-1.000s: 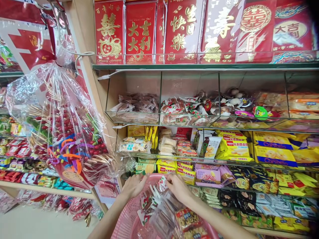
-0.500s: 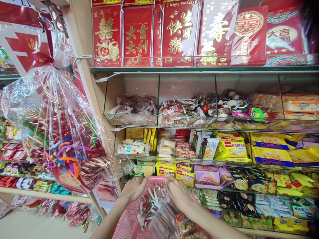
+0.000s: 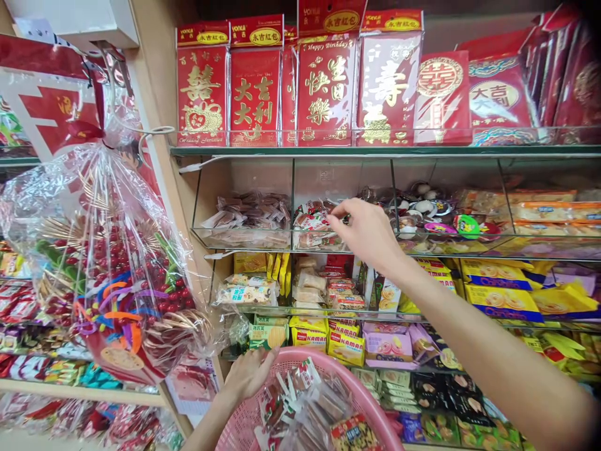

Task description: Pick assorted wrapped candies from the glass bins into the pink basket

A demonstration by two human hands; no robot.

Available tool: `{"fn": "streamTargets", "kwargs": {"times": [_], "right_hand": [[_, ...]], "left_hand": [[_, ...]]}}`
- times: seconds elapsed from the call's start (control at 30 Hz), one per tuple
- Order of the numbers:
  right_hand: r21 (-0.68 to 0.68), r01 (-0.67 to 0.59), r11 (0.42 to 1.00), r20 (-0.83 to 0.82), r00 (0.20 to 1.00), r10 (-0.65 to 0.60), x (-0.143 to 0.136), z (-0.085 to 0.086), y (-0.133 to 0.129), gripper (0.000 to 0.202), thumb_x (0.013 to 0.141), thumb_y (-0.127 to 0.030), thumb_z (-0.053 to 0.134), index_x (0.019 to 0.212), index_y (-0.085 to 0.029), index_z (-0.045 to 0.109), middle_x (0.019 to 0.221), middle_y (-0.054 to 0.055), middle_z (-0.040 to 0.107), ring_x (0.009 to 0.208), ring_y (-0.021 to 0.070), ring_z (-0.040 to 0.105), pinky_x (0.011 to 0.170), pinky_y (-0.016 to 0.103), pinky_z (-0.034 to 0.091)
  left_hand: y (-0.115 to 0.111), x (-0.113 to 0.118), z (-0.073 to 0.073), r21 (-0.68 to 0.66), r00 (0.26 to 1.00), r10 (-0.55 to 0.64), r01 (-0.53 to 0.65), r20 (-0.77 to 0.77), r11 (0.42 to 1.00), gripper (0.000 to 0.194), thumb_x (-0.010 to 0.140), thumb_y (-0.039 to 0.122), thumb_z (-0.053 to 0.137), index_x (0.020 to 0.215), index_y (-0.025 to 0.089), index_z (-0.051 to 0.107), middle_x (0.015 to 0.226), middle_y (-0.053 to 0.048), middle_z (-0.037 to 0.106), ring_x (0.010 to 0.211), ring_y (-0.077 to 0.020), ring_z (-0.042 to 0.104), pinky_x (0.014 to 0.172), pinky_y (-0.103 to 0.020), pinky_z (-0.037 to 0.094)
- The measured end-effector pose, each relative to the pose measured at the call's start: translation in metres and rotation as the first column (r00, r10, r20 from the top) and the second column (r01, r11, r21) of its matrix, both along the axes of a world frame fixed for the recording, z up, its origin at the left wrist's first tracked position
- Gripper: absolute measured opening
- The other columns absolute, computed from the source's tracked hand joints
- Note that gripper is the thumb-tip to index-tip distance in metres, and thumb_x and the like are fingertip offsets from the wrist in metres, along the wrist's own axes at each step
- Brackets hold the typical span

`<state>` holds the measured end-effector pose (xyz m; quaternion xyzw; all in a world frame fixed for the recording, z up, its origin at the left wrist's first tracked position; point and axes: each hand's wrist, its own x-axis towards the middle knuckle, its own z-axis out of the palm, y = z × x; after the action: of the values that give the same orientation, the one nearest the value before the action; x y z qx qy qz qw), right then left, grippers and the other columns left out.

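Most of the view is taken up by a pale wooden shelf unit with green-edged glass shelves (image 3: 375,151), and its left side is partly blocked by a big hanging bundle of red berries and gold sprigs in clear cellophane (image 3: 113,250). The top shelf is lined with red envelopes printed in gold (image 3: 326,94). Some yellow and blue snack packs (image 3: 504,302) are partly covered by the right forearm. Down at bottom centre, just in front of the lower shelves, is the round pink plastic basket (image 3: 370,396); its rim is gripped by the left hand (image 3: 246,376), fingers mostly hidden. The right hand (image 3: 364,232) is held at the glass-fronted bin of small red, white and green packets (image 3: 310,219), thumb and fingers curled close; whether anything's pinched can't be told. The basket's loosely piled with brown sticks in clear wrappers (image 3: 328,401), plus one red-labelled nutty-looking pack (image 3: 355,433).
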<state>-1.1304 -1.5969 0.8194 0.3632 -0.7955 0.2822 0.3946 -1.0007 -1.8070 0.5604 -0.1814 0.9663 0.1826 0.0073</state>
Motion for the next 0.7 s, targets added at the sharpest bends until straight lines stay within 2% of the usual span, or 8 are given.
{"fn": "streamTargets", "kwargs": {"times": [0.03, 0.1, 0.23, 0.33, 0.4, 0.57, 0.7], "right_hand": [[0.016, 0.037, 0.999, 0.041, 0.998, -0.037, -0.011, 0.009, -0.002, 0.013, 0.078, -0.03, 0.054, 0.081, -0.019, 0.06, 0.076, 0.004, 0.063, 0.069, 0.0184, 0.056, 0.065, 0.03, 0.038], [0.09, 0.096, 0.991, 0.149, 0.983, -0.109, -0.033, 0.021, -0.008, 0.025, 0.073, -0.034, 0.058, 0.092, -0.018, 0.06, 0.077, 0.006, 0.064, 0.073, 0.0211, 0.057, 0.065, 0.03, 0.039], [0.29, 0.102, 0.952, 0.275, 0.943, -0.185, -0.059, 0.027, -0.023, 0.042, 0.067, -0.048, 0.061, 0.093, -0.015, 0.058, 0.086, 0.011, 0.064, 0.078, 0.0243, 0.059, 0.062, 0.03, 0.041], [0.37, 0.101, 0.924, 0.267, 0.941, -0.21, -0.061, 0.031, -0.032, 0.049, 0.062, -0.055, 0.063, 0.089, -0.015, 0.056, 0.088, 0.014, 0.063, 0.079, 0.026, 0.059, 0.06, 0.031, 0.042], [0.416, 0.091, 0.905, 0.294, 0.928, -0.229, -0.058, 0.036, -0.037, 0.049, 0.058, -0.057, 0.066, 0.082, -0.016, 0.055, 0.083, 0.014, 0.063, 0.074, 0.0256, 0.059, 0.058, 0.032, 0.042], [0.491, 0.039, 0.87, 0.328, 0.917, -0.226, -0.051, 0.044, -0.048, 0.041, 0.051, -0.049, 0.074, 0.069, -0.018, 0.055, 0.073, 0.01, 0.062, 0.07, 0.0243, 0.06, 0.058, 0.032, 0.043], [0.562, 0.049, 0.826, 0.304, 0.916, -0.261, -0.05, 0.045, -0.054, 0.033, 0.054, -0.045, 0.073, 0.065, -0.019, 0.056, 0.067, 0.007, 0.062, 0.067, 0.0208, 0.06, 0.056, 0.029, 0.043]], "left_hand": [[0.0, 0.001, 0.0, -0.001, 1.0, 0.0, 0.0, 0.0, 1.0, 0.074, 0.08, 0.066, 0.005, 0.086, 0.019, 0.062, 0.091, -0.014, 0.067, 0.091, -0.0311, 0.061, 0.075, -0.039, 0.042], [-0.001, 0.002, 0.0, -0.001, 1.0, -0.002, 0.002, 0.001, 1.0, 0.074, 0.08, 0.067, 0.005, 0.086, 0.02, 0.062, 0.091, -0.014, 0.067, 0.091, -0.0307, 0.061, 0.075, -0.038, 0.042], [-0.003, 0.002, -0.001, -0.008, 1.0, -0.007, 0.007, 0.0, 1.0, 0.075, 0.08, 0.066, 0.002, 0.084, 0.02, 0.062, 0.089, -0.014, 0.067, 0.091, -0.0316, 0.061, 0.075, -0.04, 0.042], [-0.003, 0.003, -0.001, -0.011, 1.0, -0.014, 0.014, -0.002, 1.0, 0.075, 0.08, 0.066, 0.002, 0.085, 0.02, 0.061, 0.089, -0.014, 0.067, 0.091, -0.0322, 0.061, 0.075, -0.04, 0.042], [-0.003, 0.003, 0.0, -0.014, 1.0, -0.008, 0.008, 0.002, 1.0, 0.075, 0.08, 0.066, 0.003, 0.084, 0.02, 0.061, 0.089, -0.014, 0.067, 0.092, -0.0322, 0.061, 0.075, -0.04, 0.042], [-0.003, 0.004, 0.003, -0.018, 1.0, 0.001, -0.001, 0.003, 1.0, 0.074, 0.08, 0.066, 0.004, 0.083, 0.02, 0.061, 0.089, -0.014, 0.067, 0.091, -0.0311, 0.061, 0.074, -0.039, 0.042], [-0.003, 0.005, 0.003, -0.021, 1.0, 0.0, 0.0, -0.007, 1.0, 0.072, 0.081, 0.065, 0.005, 0.083, 0.02, 0.061, 0.089, -0.013, 0.068, 0.09, -0.0302, 0.062, 0.073, -0.037, 0.042]]}}
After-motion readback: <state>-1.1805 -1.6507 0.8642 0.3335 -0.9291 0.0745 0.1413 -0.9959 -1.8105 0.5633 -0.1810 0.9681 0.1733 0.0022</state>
